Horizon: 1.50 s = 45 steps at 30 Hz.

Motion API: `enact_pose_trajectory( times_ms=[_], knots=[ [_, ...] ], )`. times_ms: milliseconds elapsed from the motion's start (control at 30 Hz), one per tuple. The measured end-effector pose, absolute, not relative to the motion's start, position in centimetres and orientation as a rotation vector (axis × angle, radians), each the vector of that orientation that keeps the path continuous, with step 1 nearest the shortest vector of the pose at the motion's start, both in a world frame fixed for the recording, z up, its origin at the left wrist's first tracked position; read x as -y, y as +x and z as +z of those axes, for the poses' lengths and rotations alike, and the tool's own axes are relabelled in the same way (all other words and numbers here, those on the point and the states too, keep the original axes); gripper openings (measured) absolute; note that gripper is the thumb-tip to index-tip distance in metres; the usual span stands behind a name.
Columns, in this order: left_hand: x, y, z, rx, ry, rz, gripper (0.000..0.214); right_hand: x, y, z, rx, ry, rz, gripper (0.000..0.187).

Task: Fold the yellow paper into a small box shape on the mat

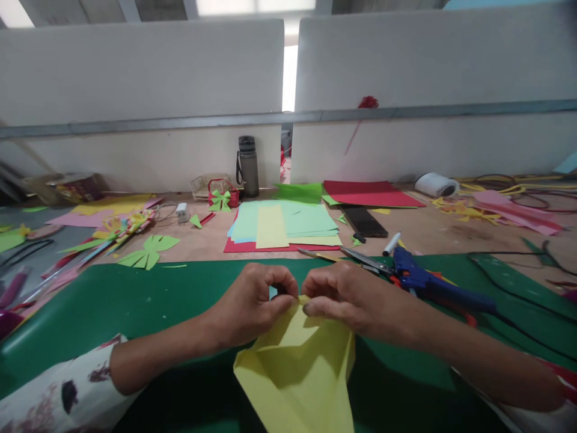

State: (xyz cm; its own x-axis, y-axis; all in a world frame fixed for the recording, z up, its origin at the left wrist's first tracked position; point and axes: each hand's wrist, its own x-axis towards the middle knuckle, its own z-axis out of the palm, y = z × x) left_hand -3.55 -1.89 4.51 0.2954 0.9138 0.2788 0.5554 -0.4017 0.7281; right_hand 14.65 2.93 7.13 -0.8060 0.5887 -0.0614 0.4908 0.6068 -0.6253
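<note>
A folded yellow paper [297, 370] lies on the green cutting mat [135, 300] in front of me, its far tip raised between my hands. My left hand [255, 300] pinches the tip from the left with curled fingers. My right hand [347, 294] pinches the same tip from the right, thumb pressed on the fold. Both hands are closed on the paper.
A blue glue gun [428, 282], scissors [365, 260] and a white marker [391, 243] lie right of my hands. A stack of coloured sheets [283, 225], a black phone [364, 221], a dark bottle [248, 165] and red paper [369, 193] sit behind. Paper scraps and green cut shapes [148, 251] litter the left.
</note>
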Motion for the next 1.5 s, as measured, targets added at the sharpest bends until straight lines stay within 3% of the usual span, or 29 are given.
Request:
enact_pose_trajectory(
  times_ms=[333,467,1167,1333,1500],
  knots=[
    [1.93,-3.47,4.46,-1.293,2.124,0.945,0.015,-2.68,13.86,6.99,2.699,-0.943,0.785,0.015],
    [2.06,-3.48,4.44,-1.283,2.181,0.957,0.012,-2.27,14.00,7.10,2.608,-0.997,0.827,0.004],
    [2.13,-3.50,4.35,-1.254,2.203,0.991,0.013,-2.47,13.70,6.87,2.545,-0.876,0.782,0.011],
    [1.86,-3.33,4.23,-1.265,1.901,1.024,0.011,-2.22,13.79,6.85,2.487,-0.839,0.682,0.015],
    [1.51,-3.10,4.23,-1.285,1.434,0.829,0.014,-2.10,14.07,6.79,2.442,-0.803,0.529,0.014]
  ],
)
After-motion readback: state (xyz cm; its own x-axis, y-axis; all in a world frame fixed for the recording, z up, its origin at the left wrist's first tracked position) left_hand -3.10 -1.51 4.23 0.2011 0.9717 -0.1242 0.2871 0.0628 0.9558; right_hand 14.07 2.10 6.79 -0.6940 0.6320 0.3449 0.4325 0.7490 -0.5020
